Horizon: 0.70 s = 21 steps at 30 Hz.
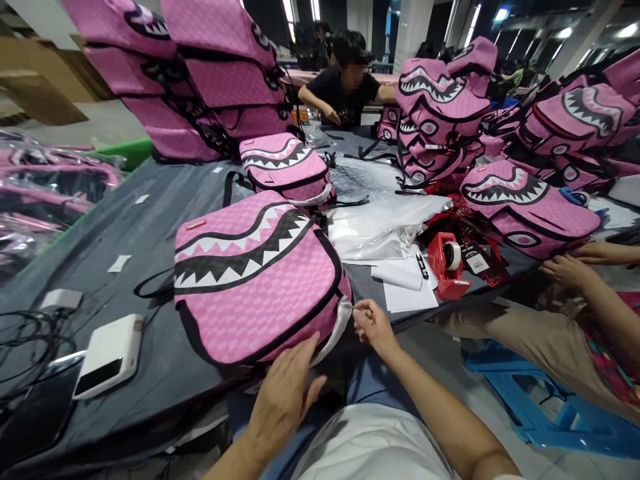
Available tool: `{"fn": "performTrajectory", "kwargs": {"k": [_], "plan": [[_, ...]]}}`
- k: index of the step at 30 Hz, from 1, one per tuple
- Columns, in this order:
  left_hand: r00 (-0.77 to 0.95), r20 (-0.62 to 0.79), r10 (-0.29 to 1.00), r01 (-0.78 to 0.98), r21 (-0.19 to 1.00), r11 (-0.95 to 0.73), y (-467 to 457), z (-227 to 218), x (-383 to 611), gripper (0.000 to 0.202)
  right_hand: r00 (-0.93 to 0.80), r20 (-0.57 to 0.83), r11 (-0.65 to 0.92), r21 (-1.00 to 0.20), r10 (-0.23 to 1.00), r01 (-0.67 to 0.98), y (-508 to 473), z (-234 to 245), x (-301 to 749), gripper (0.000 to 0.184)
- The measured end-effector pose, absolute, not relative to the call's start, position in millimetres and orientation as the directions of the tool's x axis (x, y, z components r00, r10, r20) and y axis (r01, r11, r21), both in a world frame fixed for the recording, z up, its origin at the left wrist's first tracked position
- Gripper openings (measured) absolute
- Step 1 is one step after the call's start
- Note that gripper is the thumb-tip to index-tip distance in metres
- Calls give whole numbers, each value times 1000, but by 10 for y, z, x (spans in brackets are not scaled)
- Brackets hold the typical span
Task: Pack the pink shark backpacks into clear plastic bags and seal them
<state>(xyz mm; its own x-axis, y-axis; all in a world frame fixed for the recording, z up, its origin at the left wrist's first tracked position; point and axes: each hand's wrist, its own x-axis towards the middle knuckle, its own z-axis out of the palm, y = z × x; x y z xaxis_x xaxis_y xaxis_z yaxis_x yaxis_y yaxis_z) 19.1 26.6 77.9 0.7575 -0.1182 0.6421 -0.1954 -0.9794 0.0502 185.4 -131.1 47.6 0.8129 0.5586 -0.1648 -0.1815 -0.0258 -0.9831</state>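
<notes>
A pink checkered backpack (265, 293) with a black-and-white toothed mouth print lies on the table in front of me. My left hand (286, 385) rests along its near edge, fingers stretched out and thumb apart. At the bag's right side, my right hand (373, 325) pinches the end of a thin white wrapping strip (337, 331). This strip runs along the bag's near right corner, and what lies under it is hidden. A black strap (150, 287) sticks out on the bag's left.
Behind stands another pink backpack (287, 167), with stacked bags (225, 73) at the back left. Clear plastic bags (380, 223), a red tape dispenser (449, 267) and a white power bank (110, 353) lie around. A co-worker's hands (570, 270) touch a bag at right; another person (350, 87) is opposite.
</notes>
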Motion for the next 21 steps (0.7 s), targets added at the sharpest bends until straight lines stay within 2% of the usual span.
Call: {"fn": "performTrajectory", "kwargs": {"k": [3, 6, 9, 12, 15, 16, 17, 18, 19, 20, 21], "plan": [[753, 655, -63, -156, 84, -984, 174, 841, 359, 21, 862, -59, -125, -992, 503, 5, -996, 361, 2001, 52], [735, 677, -37, -191, 155, -969, 81, 755, 477, 16, 923, 36, -306, -938, 382, 163, -723, 176, 1998, 48], [759, 651, -24, -179, 172, -969, -8, 696, 493, 15, 955, 60, -442, -877, 291, 190, -621, 68, 1966, 35], [788, 612, -73, -167, 98, -981, -20, 850, 442, 20, 955, 28, -535, -823, 296, 190, -731, 82, 2067, 23], [720, 690, -71, -118, 21, -993, 165, 1156, 359, 15, 919, -64, -498, -854, 388, 150, -960, 137, 2275, 33], [685, 728, -8, -50, 36, -998, 287, 1247, 332, 19, 893, -115, -431, -898, 435, 94, -1027, 155, 2332, 42], [643, 759, 107, 52, 96, -994, 436, 1315, 310, 25, 858, -168, -342, -940, 486, 10, -1075, 173, 2372, 51], [586, 764, 272, 180, 205, -962, 605, 1355, 297, 33, 820, -216, -254, -963, 531, -89, -1096, 192, 2391, 59], [513, 711, 481, 310, 369, -876, 782, 1366, 295, 41, 787, -254, -178, -967, 562, -184, -1087, 213, 2389, 65], [417, 585, 696, 410, 562, -718, 953, 1351, 301, 55, 766, -282, -119, -958, 578, -263, -1051, 237, 2371, 67], [328, 387, 862, 452, 737, -503, 1104, 1318, 313, 71, 759, -304, -80, -945, 576, -318, -993, 266, 2339, 68]]}}
